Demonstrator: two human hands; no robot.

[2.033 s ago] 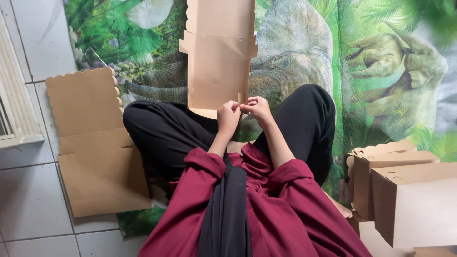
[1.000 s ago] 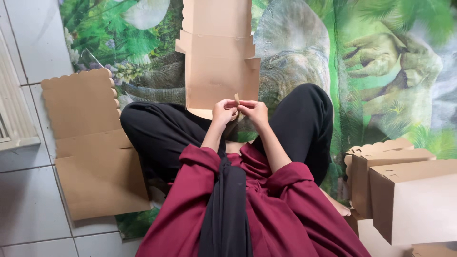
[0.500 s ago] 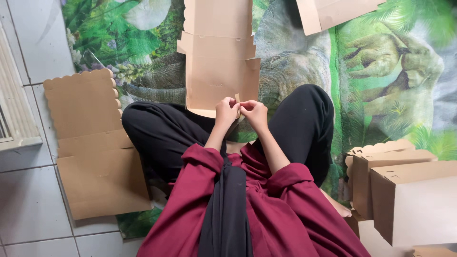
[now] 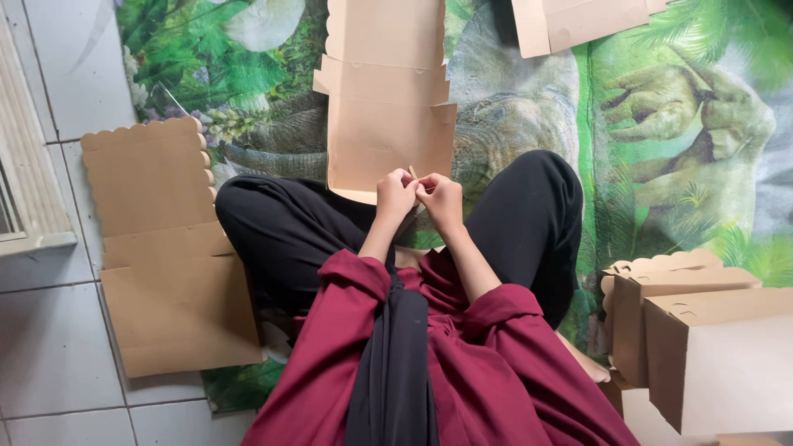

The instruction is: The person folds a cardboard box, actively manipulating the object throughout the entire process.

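A flat, unfolded brown cardboard box blank [image 4: 388, 91] lies on the green dinosaur-print mat in front of my crossed legs in black trousers. My left hand [image 4: 395, 196] and my right hand [image 4: 442, 201] meet at the blank's near edge. Both pinch a small cardboard tab [image 4: 412, 173] that sticks up between the fingertips. My sleeves are dark red.
A second flat box blank [image 4: 165, 248] with a scalloped edge lies on the white tiles at the left. Assembled brown boxes [image 4: 702, 347] stand at the right. Another blank [image 4: 586, 21] shows at the top edge. A white ribbed frame [image 4: 25, 190] runs along the far left.
The view has tilted slightly, bringing the top blank into sight. My hands have stayed together at the blank's near edge, working the small tab.
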